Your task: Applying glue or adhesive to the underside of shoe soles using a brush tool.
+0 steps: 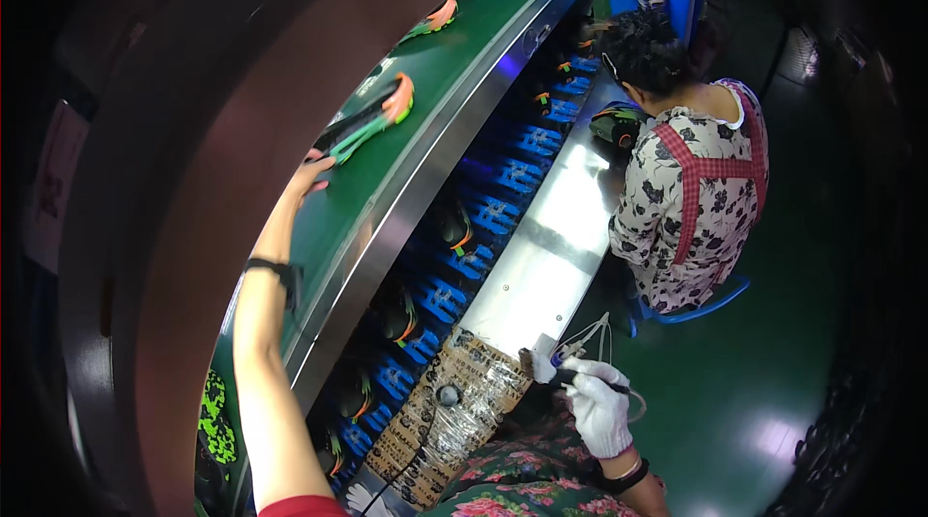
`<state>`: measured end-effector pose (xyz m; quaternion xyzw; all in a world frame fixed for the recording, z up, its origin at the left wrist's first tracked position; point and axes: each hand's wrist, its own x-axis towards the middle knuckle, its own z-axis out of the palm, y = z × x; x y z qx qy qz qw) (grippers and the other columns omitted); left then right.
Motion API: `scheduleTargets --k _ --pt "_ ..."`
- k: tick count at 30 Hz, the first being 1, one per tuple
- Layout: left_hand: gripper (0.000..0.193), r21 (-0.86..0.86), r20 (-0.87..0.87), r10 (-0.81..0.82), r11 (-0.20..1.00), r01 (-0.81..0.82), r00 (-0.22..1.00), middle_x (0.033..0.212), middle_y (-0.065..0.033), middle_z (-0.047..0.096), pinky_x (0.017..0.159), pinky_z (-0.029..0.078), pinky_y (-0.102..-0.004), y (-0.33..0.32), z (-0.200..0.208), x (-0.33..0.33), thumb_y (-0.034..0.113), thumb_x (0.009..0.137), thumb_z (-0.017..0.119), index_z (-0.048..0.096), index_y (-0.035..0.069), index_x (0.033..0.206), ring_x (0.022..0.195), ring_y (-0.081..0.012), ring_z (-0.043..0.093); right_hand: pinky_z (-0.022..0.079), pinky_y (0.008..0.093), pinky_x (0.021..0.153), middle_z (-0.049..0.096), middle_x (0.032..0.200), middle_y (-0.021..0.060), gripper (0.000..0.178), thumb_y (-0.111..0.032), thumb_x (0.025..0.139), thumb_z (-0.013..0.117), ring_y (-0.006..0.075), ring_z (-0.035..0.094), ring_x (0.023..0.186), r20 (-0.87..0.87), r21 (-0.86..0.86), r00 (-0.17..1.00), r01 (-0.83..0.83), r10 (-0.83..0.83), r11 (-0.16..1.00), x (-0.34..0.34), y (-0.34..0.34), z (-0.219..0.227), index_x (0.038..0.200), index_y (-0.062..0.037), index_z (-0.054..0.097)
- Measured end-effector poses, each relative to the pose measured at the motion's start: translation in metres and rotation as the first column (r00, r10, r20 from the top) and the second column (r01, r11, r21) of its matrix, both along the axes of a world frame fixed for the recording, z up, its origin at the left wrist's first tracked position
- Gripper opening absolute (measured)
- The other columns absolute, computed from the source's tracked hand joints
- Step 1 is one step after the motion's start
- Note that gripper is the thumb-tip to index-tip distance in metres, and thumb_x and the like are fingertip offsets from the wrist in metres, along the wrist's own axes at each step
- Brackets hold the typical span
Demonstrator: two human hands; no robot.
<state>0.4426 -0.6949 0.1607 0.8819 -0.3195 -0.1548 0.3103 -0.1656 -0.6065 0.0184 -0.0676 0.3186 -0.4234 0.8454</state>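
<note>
My left hand (pixel 311 175), bare, reaches over the green conveyor belt (pixel 437 63). Its fingers close on the near end of a shoe sole (pixel 372 119), which is black with an orange and mint-green rim. In a white glove, my right hand (pixel 596 409) grips a brush (pixel 548 368) by its dark handle. The brush's brown bristles point left, above the edge of a cardboard-covered panel (pixel 464 391). A thin pale tube (pixel 638 405) curves beside that hand; where it attaches is hidden.
More soles (pixel 443 16) lie farther up the belt. Below it, blue holders (pixel 498 213) carry several dark shoes (pixel 454 227). A metal ledge (pixel 527 285) runs alongside. A co-worker (pixel 691 169) sits at right on a blue stool (pixel 701 302), near another shoe (pixel 617 125).
</note>
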Motion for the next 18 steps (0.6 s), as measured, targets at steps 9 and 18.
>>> scheduleTargets --k 9,18 --pt "0.022 -0.464 -0.228 0.343 0.784 -0.411 0.911 0.097 -0.0001 0.055 0.076 0.057 -0.0315 0.277 0.028 -0.162 -0.001 0.090 0.058 0.062 0.012 0.107 0.088 -0.0127 0.059 0.054 0.0268 0.071 0.071 0.094 0.0087 0.015 0.010 0.086 0.065 0.0170 0.067 0.081 0.104 -0.116 0.951 -0.279 0.291 0.953 0.045 -0.014 0.012 0.094 -0.0004 0.073" --pt "0.057 -0.469 -0.401 0.408 0.678 -0.566 0.820 0.138 -0.0109 0.061 0.108 0.042 -0.0325 0.386 -0.083 -0.329 0.006 0.079 0.066 0.061 0.000 0.136 0.120 -0.0194 0.058 0.058 0.0300 0.079 0.072 0.115 0.0202 0.022 0.009 0.086 0.065 0.0227 0.071 0.093 0.173 -0.262 0.810 -0.511 0.561 0.819 0.092 0.025 0.045 0.106 0.0036 0.072"
